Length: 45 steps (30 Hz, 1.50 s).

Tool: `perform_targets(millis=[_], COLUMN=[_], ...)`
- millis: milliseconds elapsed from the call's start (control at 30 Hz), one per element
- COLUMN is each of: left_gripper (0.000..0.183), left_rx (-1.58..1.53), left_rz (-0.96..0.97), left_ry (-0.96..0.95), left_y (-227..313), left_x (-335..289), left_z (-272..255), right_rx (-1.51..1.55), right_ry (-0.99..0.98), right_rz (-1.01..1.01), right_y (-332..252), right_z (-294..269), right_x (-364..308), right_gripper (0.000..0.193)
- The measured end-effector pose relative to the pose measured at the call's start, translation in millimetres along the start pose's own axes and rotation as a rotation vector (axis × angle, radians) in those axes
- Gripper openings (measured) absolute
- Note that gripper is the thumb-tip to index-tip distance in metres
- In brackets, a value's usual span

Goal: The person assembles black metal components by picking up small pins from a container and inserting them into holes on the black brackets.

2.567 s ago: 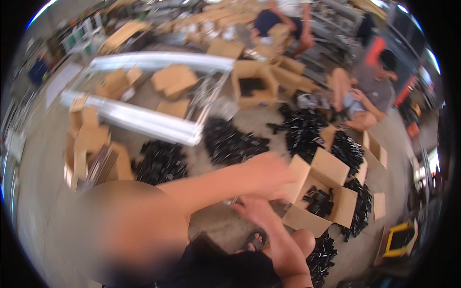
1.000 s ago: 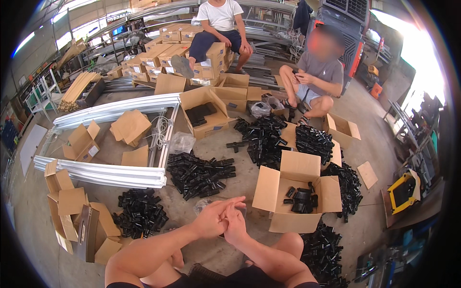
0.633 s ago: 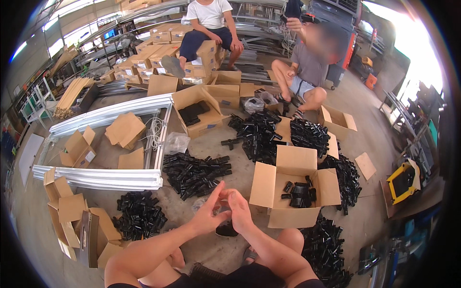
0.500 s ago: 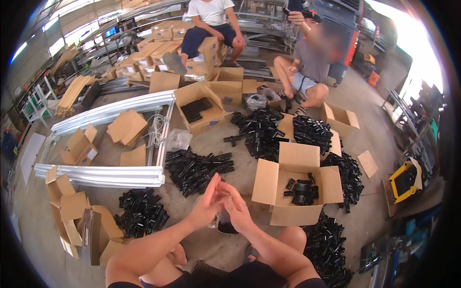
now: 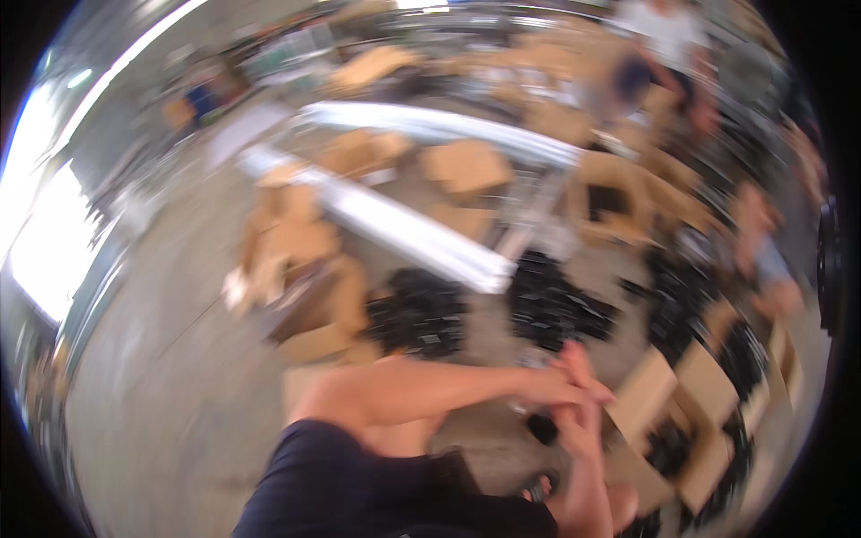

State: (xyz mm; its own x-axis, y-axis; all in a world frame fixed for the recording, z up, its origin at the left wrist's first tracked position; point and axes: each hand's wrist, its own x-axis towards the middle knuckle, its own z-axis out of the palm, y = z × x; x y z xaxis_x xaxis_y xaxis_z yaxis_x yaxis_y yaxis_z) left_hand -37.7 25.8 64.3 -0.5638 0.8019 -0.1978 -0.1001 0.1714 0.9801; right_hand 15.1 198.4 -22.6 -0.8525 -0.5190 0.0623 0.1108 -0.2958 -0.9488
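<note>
My left hand [image 5: 549, 387] and my right hand [image 5: 580, 429] meet in front of me, crossing and touching each other. Their fingers look stretched out, though motion smears them, and I see nothing held. Below them a small dark object [image 5: 541, 428] lies on the floor; its kind is too blurred to tell. Just right of my hands stands an open cardboard box [image 5: 641, 387] with black parts [image 5: 668, 448] inside. A heap of black parts [image 5: 552, 305] lies beyond my fingers, and another black heap [image 5: 420, 314] is farther left.
White metal profiles [image 5: 404, 229] form a frame on the floor ahead, with a cardboard box [image 5: 466, 168] within it. Opened cartons [image 5: 296, 242] stand at the left. Another open carton [image 5: 610, 166] is beyond the frame. A person in a white shirt [image 5: 664, 36] is at the far right.
The view has swung left, so the scene sits farther right and is blurred. My hands have gone from fingertips meeting to crossing over one another.
</note>
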Motion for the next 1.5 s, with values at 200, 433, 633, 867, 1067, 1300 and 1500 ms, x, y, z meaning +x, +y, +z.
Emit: perform_targets(millis=[200,433,633,867,1067,1300,1500], left_gripper=[0.062,0.088,0.092,0.093,0.089,0.079,0.086], left_rx=[-0.065,-0.093,0.25,0.246,0.369,0.231,0.246], left_rz=[-0.049,0.056,0.018,-0.126,-0.063,-0.003,-0.088], left_ry=[0.107,0.325,0.559,0.247,0.228,0.253,0.157], left_y=[8,8,-6,-26,-16,-9,1], left_x=[-26,-23,5,-4,3,6,-11], left_z=[8,-10,-49,-30,-11,-7,-17], right_rx=[-0.528,-0.629,-0.041,0.041,0.008,0.069,0.072], right_ry=[0.085,0.251,0.117,-0.453,-0.372,-0.03,0.807], right_rz=[-0.165,-0.251,-0.563,-0.682,-0.95,-1.026,-0.505], right_y=[-12,-20,-183,-314,-310,-257,-122], right_z=[23,7,75,183,136,47,-44], right_x=[5,23,14,-62,-144,-148,-181], right_gripper=[0.091,0.076,0.115,0.1,0.095,0.102,0.11])
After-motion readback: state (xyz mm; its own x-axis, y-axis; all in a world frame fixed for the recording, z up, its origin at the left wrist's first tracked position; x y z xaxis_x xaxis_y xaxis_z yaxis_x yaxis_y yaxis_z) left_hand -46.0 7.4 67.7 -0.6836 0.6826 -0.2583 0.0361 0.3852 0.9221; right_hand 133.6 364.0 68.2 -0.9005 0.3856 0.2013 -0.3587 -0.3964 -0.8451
